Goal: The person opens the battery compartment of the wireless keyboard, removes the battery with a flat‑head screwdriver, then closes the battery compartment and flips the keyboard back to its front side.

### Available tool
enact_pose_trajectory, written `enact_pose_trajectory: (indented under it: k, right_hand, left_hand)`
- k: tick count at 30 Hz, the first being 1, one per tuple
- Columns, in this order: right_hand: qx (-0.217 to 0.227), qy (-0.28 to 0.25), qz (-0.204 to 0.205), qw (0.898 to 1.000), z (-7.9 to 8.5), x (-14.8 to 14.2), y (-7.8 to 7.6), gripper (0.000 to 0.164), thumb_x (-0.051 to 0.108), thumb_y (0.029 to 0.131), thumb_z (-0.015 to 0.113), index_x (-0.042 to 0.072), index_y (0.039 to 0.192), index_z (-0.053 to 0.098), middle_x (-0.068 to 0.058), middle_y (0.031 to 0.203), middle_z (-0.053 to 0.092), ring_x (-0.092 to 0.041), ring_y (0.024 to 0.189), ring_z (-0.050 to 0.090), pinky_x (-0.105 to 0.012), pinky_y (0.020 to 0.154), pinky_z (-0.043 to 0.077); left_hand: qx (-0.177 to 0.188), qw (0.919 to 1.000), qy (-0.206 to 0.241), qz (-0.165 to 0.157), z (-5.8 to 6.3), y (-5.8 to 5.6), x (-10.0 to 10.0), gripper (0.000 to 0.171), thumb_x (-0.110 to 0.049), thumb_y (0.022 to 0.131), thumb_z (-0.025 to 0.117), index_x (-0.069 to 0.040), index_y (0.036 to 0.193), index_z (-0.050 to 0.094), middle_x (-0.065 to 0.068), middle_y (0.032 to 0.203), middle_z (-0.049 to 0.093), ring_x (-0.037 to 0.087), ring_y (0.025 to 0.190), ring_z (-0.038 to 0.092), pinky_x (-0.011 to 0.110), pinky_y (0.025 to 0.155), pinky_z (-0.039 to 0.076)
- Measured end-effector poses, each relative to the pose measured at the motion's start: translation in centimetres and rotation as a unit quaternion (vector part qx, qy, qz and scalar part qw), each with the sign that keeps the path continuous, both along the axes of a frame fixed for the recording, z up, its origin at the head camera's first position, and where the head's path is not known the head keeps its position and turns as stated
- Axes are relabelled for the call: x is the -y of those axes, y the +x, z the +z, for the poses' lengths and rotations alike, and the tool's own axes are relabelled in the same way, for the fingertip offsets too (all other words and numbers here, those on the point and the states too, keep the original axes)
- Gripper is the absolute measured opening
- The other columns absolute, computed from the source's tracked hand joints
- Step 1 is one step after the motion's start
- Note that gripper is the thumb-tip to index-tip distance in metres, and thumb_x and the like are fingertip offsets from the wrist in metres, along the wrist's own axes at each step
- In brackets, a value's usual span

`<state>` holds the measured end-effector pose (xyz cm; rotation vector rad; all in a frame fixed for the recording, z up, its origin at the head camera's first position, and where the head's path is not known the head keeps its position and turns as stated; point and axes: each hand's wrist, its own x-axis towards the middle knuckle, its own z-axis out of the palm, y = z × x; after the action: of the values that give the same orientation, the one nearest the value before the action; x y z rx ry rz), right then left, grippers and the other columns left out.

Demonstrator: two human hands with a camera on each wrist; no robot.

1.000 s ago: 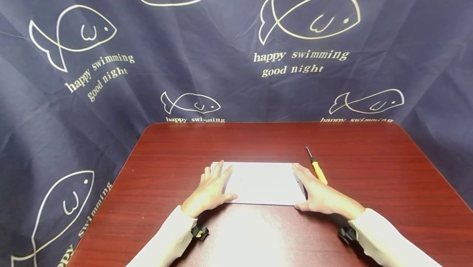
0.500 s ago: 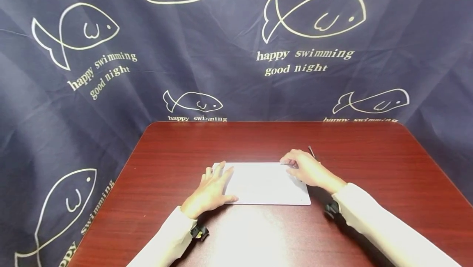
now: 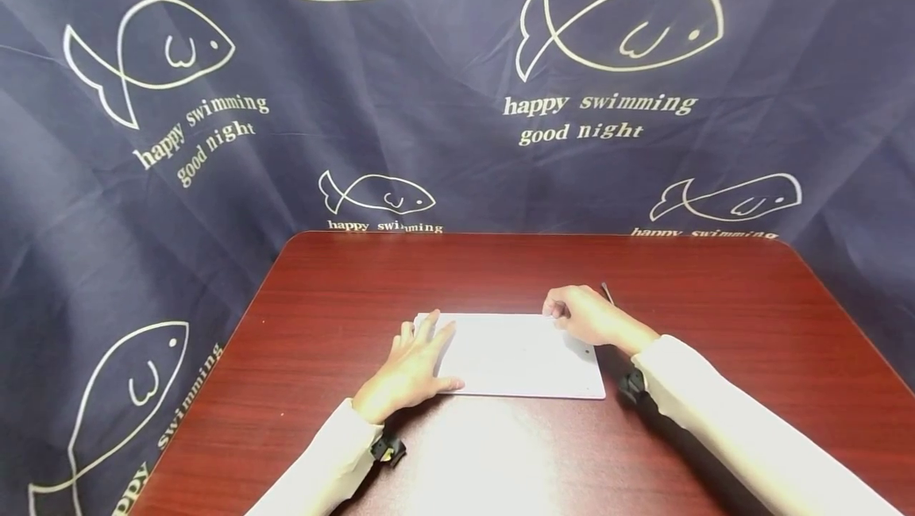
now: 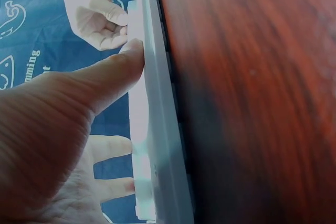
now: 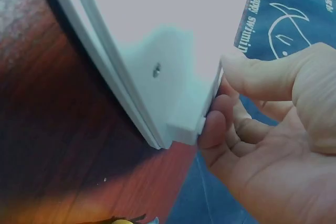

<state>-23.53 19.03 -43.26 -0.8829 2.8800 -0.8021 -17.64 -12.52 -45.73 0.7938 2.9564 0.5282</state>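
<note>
A white, flat keyboard (image 3: 515,357) lies upside down at mid-table, with dark key-like blocks under its edge in the left wrist view. My left hand (image 3: 407,365) rests spread over its left end, thumb (image 4: 113,72) at the near edge and fingers straight. At the far right corner my right hand (image 3: 586,315) pinches the far edge with curled fingers and thumb (image 5: 262,77), beside a raised white block (image 5: 185,125). A small screw (image 5: 156,70) shows in the panel. Behind the right hand lies a screwdriver (image 3: 607,294), mostly hidden except its shaft.
The red-brown wooden table (image 3: 343,278) has a bright glare before the keyboard. Behind it hangs a dark blue curtain (image 3: 457,135) printed with fish. A black wrist camera (image 3: 388,450) sits at the left cuff, another wrist camera (image 3: 632,387) at the right one.
My right hand has left the keyboard's right end and moved to its far right corner, its fingers now curled at the edge and covering most of the screwdriver. The left hand stays put.
</note>
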Motion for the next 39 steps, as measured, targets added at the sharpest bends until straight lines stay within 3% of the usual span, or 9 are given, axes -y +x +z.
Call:
enact_pose_trajectory:
  k: [13, 22, 27, 33, 39]
  right_hand:
    - [0.047, 0.002, 0.008, 0.999, 0.6, -0.5, -0.9, 0.017, -0.004, 0.073, 0.066, 0.010, 0.081, 0.065, 0.007, 0.069, 0.054, -0.012, 0.068, 0.051, -0.031, 0.064, 0.040]
    - [0.074, -0.027, 0.000, 0.997, 0.9, -0.8, -4.6, 0.015, -0.010, 0.074, 0.068, 0.005, 0.077, 0.068, 0.000, 0.070, 0.062, -0.014, 0.066, 0.052, -0.032, 0.062, 0.043]
    - [0.132, -0.014, -0.051, 0.990, 0.0, -0.4, -5.6, 0.014, -0.010, 0.073, 0.070, 0.003, 0.078, 0.071, 0.000, 0.067, 0.064, -0.014, 0.063, 0.054, -0.030, 0.059, 0.045]
    - [0.120, -0.027, -0.072, 0.990, -0.3, -0.9, -5.3, 0.012, -0.004, 0.079, 0.070, 0.001, 0.089, 0.071, -0.004, 0.075, 0.067, -0.017, 0.067, 0.057, -0.033, 0.062, 0.047]
    - [0.071, -0.012, -0.087, 0.994, 1.2, -3.2, -3.1, 0.017, 0.007, 0.080, 0.073, 0.002, 0.095, 0.067, -0.001, 0.076, 0.061, -0.017, 0.070, 0.055, -0.035, 0.065, 0.044]
  left_hand:
    - [0.001, 0.9999, -0.012, -0.001, 0.0, -0.2, -0.2, 0.084, -0.049, 0.075, 0.074, -0.014, 0.144, 0.039, 0.019, 0.150, 0.024, 0.044, 0.115, 0.032, 0.053, 0.087, 0.032]
    - [-0.010, 0.9998, -0.019, -0.004, 0.0, -0.2, -0.4, 0.084, -0.050, 0.076, 0.074, -0.013, 0.143, 0.040, 0.020, 0.149, 0.024, 0.045, 0.115, 0.034, 0.053, 0.085, 0.034]
    - [-0.010, 0.9997, -0.022, -0.008, 0.1, -0.1, -0.5, 0.084, -0.050, 0.076, 0.073, -0.012, 0.143, 0.039, 0.021, 0.149, 0.024, 0.046, 0.114, 0.034, 0.053, 0.085, 0.034]
    - [-0.014, 0.9996, -0.023, -0.007, 0.1, -0.1, -0.6, 0.084, -0.050, 0.076, 0.073, -0.012, 0.143, 0.040, 0.020, 0.149, 0.025, 0.046, 0.113, 0.035, 0.053, 0.084, 0.035]
    - [-0.005, 0.9999, -0.007, -0.008, 0.1, -0.3, 0.3, 0.086, -0.050, 0.073, 0.076, -0.012, 0.142, 0.042, 0.020, 0.148, 0.026, 0.042, 0.113, 0.035, 0.052, 0.085, 0.035]
